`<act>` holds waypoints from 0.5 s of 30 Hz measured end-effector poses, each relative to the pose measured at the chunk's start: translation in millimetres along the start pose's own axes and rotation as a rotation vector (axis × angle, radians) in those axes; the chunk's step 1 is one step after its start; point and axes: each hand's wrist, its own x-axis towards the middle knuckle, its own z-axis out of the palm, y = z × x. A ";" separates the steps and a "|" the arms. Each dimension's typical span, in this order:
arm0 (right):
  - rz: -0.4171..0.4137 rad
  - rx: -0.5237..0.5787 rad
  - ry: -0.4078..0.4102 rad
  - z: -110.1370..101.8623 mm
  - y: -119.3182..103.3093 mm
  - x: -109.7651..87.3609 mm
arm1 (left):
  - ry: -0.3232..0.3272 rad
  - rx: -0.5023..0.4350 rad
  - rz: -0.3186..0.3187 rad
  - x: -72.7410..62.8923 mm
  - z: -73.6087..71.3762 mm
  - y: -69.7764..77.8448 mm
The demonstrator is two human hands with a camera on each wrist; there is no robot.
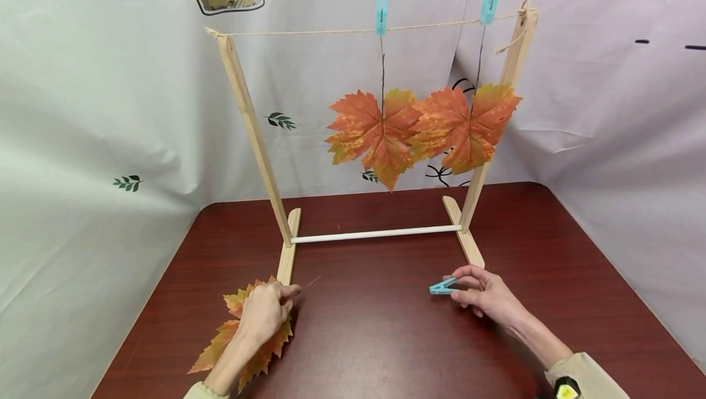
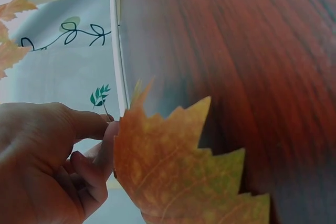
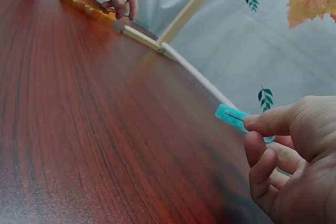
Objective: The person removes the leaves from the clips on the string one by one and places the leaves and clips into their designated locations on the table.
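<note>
My left hand point(image 1: 263, 313) pinches the thin stem of an orange and yellow artificial maple leaf point(image 1: 217, 347) low over the table's left side. The stem pokes out beyond the fingers to the right, and the hand covers part of the leaf. In the left wrist view, the jagged leaf point(image 2: 178, 161) spreads beside the fingers. On the right, above the table, my right hand point(image 1: 488, 298) grips a light blue clothespin point(image 1: 441, 287) between thumb and fingers. Its free end points left, and the right wrist view shows the clothespin point(image 3: 231, 116) from its side.
A wooden stand point(image 1: 256, 135) with a white crossbar point(image 1: 375, 235) rises at the table's back. Along its top runs a twine point(image 1: 309, 32), where two blue clothespins point(image 1: 382, 7) hold two hanging leaves point(image 1: 380, 132). Beneath is a dark red table point(image 1: 375, 325); behind hangs a pale curtain point(image 1: 138, 80).
</note>
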 end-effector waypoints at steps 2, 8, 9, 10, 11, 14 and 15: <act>0.001 0.002 0.001 0.2 1.0 -0.3 | -0.003 0.001 -0.002 -0.8 0.5 0.4; 0.019 -0.013 0.003 0.9 2.5 -0.7 | -0.016 0.001 0.000 -2.8 3.2 0.2; 0.016 -0.018 0.002 0.8 2.8 -0.8 | -0.013 0.003 0.006 -2.9 3.9 -0.1; 0.012 -0.021 0.001 0.7 2.9 -0.9 | -0.011 0.004 0.012 -2.9 4.6 -0.4; 0.013 -0.023 0.004 0.8 3.0 -0.8 | -0.009 0.004 0.018 -2.9 5.3 -0.8; 0.012 -0.025 0.007 1.4 4.1 -0.5 | -0.003 0.011 0.031 -2.9 7.1 -1.8; 0.007 -0.028 0.007 1.5 4.6 -0.3 | -0.002 0.013 0.034 -2.9 7.5 -1.9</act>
